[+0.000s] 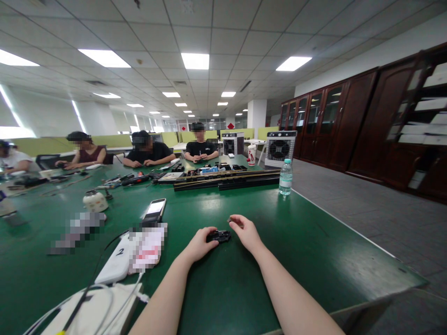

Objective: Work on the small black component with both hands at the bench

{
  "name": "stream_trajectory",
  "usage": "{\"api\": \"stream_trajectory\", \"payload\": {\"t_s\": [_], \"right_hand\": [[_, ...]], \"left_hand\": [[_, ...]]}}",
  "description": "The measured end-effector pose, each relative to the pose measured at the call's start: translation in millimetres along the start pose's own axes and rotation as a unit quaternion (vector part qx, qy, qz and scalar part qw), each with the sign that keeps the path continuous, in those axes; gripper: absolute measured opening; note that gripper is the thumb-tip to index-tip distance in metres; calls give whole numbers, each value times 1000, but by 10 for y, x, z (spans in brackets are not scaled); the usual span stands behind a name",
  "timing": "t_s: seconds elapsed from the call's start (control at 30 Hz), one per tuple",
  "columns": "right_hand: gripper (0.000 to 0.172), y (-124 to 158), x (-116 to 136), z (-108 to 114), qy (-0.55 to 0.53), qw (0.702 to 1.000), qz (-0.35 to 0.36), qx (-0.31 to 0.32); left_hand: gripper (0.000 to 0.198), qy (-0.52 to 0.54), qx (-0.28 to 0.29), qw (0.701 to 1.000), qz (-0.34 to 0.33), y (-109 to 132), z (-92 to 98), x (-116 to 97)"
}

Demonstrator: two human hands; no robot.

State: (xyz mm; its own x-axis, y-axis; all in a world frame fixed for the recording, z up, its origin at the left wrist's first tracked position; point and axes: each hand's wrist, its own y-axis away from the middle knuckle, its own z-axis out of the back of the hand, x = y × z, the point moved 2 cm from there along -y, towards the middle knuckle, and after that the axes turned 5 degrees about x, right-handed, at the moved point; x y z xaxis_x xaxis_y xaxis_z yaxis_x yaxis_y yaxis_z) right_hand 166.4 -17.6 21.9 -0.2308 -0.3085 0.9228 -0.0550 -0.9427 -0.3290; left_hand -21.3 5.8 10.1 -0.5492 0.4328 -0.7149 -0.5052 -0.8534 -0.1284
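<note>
My left hand (202, 244) is closed round the left end of a small black part (220, 236) with a rough, detailed upper face, which rests on or just over the green table (216, 288). Just to the right of that part, my right hand (244, 231) is raised a little, thumb and forefinger pinched on a tiny greyish piece (229, 219). That piece is too small to name. A gap shows between the right fingertips and the black part.
Long black rails (247, 180) lie across the table beyond my hands, with a water bottle (285, 177) at their right end. To the left are a phone (154, 210), a white power bank (113, 263), cables and a jar (95, 201). Several people sit across the table.
</note>
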Motion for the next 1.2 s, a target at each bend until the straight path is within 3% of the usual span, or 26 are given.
{"api": "stream_trajectory", "payload": {"t_s": [0.2,0.33,0.43,0.63,0.87,1.2], "right_hand": [[22,112,125,-86,157,983,60,80],[19,138,109,-141,243,959,48,140],[20,145,99,-157,268,951,46,150],[25,155,80,-147,245,956,36,155],[42,139,26,-104,163,977,11,139],[38,123,-4,-100,155,979,-14,131]], "left_hand": [[47,-5,-2,1000,-9,-7,-11,13],[45,-6,4,1000,-18,-14,-10,3],[44,3,4,1000,-17,-19,-5,-6],[44,5,1,1000,-14,-17,-3,-3],[43,-2,-8,1000,-9,-7,-3,-14],[51,8,-15,1000,-3,6,-13,15]]}}
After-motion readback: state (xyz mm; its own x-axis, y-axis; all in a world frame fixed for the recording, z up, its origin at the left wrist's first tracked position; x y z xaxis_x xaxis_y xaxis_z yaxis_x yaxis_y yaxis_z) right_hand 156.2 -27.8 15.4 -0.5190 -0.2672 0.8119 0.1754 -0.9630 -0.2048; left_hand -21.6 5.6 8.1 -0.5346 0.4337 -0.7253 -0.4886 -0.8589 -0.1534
